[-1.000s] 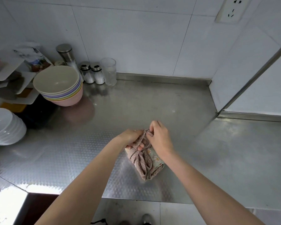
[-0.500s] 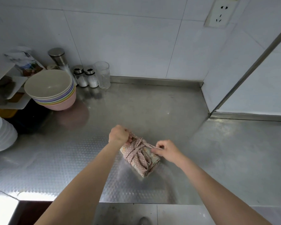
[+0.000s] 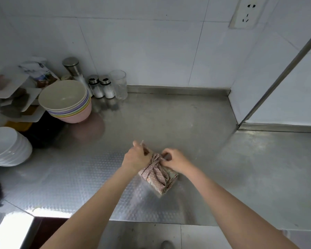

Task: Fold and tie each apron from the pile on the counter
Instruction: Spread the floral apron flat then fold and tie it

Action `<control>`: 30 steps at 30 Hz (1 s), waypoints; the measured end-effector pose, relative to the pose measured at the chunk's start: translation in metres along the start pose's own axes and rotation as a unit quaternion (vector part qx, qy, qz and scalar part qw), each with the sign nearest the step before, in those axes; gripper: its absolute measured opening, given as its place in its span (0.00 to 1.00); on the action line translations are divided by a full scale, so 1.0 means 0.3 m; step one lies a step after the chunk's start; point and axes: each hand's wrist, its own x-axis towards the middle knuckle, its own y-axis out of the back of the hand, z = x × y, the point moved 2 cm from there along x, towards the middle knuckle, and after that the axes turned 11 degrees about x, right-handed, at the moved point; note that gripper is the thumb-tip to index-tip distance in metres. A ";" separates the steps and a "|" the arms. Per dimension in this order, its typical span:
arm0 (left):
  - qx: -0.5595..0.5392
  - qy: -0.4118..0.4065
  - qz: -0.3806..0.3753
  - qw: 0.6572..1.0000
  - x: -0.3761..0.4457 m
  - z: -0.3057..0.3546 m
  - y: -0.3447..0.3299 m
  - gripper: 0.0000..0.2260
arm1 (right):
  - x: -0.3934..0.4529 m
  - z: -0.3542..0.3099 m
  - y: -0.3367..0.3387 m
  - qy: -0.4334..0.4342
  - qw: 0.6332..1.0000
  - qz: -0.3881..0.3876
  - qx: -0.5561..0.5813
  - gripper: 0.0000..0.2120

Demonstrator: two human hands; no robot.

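A folded pink apron (image 3: pixel 158 177) with white dots lies as a compact bundle on the steel counter (image 3: pixel 187 126), wrapped by its own straps. At the bundle's far end the straps meet in a knot. My left hand (image 3: pixel 136 158) grips one strap end, which sticks out past its fingers. My right hand (image 3: pixel 174 159) pinches the other strap right at the knot. Both hands sit close together over the bundle's far end. No other apron is in view.
A stack of pastel bowls (image 3: pixel 66 101) stands at the back left, with white bowls (image 3: pixel 5 146) further left. Two salt shakers (image 3: pixel 101 86), a glass (image 3: pixel 119 84) and a steel canister (image 3: pixel 72 68) line the wall. A wall corner (image 3: pixel 235 112) juts in at the right.
Half a second ago my hands were pulling the straps apart. Now my right hand has come back in to the knot, and my left hand has stayed at the bundle's far left.
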 end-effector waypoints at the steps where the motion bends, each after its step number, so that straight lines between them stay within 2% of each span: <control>1: 0.056 -0.025 -0.032 0.998 -0.026 0.000 0.003 0.25 | 0.007 -0.013 -0.013 0.001 1.000 0.014 -0.004 0.13; 4: 0.140 -0.081 -0.111 0.981 -0.071 0.005 -0.002 0.39 | 0.007 -0.047 -0.032 0.002 0.999 0.038 -0.011 0.09; 7: 0.106 -0.084 -0.154 0.979 -0.090 -0.001 -0.002 0.48 | -0.010 -0.106 -0.014 0.006 0.998 0.058 0.017 0.05; 8: 0.075 -0.080 -0.157 0.981 -0.094 -0.008 -0.004 0.50 | -0.015 -0.127 0.002 0.000 0.997 0.065 0.036 0.09; 11: -0.001 -0.068 -0.121 0.990 -0.124 0.007 -0.003 0.54 | -0.033 -0.198 0.065 -0.020 0.995 0.090 0.043 0.14; 13: 0.022 -0.036 -0.066 0.997 -0.147 0.052 0.002 0.56 | -0.061 -0.267 0.099 -0.011 0.995 0.102 0.006 0.15; 15: 0.064 -0.004 0.000 0.998 -0.172 0.099 0.024 0.51 | -0.101 -0.348 0.121 0.017 0.992 0.110 -0.051 0.16; 16: 0.073 -0.014 0.031 0.997 -0.183 0.121 0.042 0.47 | -0.134 -0.388 0.140 0.026 0.989 0.117 -0.090 0.15; 19: 0.051 -0.108 0.074 0.990 -0.183 0.138 0.123 0.34 | -0.207 -0.464 0.218 0.035 0.977 0.156 -0.144 0.08; 21: 0.037 -0.181 0.066 0.981 -0.181 0.138 0.209 0.28 | -0.244 -0.481 0.288 0.015 0.973 0.188 -0.129 0.09; 24: 0.033 -0.264 0.062 0.962 -0.203 0.168 0.338 0.23 | -0.311 -0.505 0.372 -0.021 0.975 0.213 -0.058 0.16; 27: 0.061 -0.300 0.077 0.949 -0.212 0.214 0.415 0.22 | -0.358 -0.525 0.415 -0.038 0.982 0.184 0.010 0.12; 30: 0.102 -0.329 0.097 0.934 -0.233 0.267 0.457 0.20 | -0.398 -0.528 0.447 -0.047 0.978 0.205 0.003 0.08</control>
